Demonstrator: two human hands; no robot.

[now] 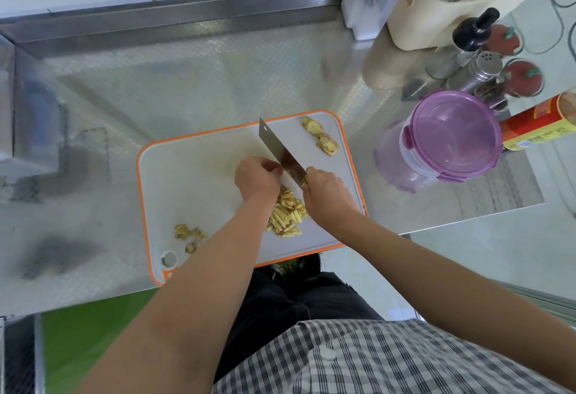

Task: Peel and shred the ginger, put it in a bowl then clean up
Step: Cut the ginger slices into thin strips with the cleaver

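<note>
A white cutting board with an orange rim [193,181] lies on the steel counter. My right hand [324,192] grips the handle of a cleaver [277,147], its blade pointing away from me. My left hand [257,175] sits curled against the blade's left side; whatever it holds down is hidden under the fingers. A pile of shredded ginger [288,214] lies between my wrists. Two unpeeled ginger pieces [321,138] rest at the board's far right corner. Ginger peel scraps [188,233] lie near the board's front left.
A clear container with a purple lid [452,135] stands right of the board. Behind it are spice shakers [477,72], a dark-capped bottle [470,32], a red tin [536,122] and a cream caddy [436,16] of bottles. The steel counter [156,82] stretches left and back.
</note>
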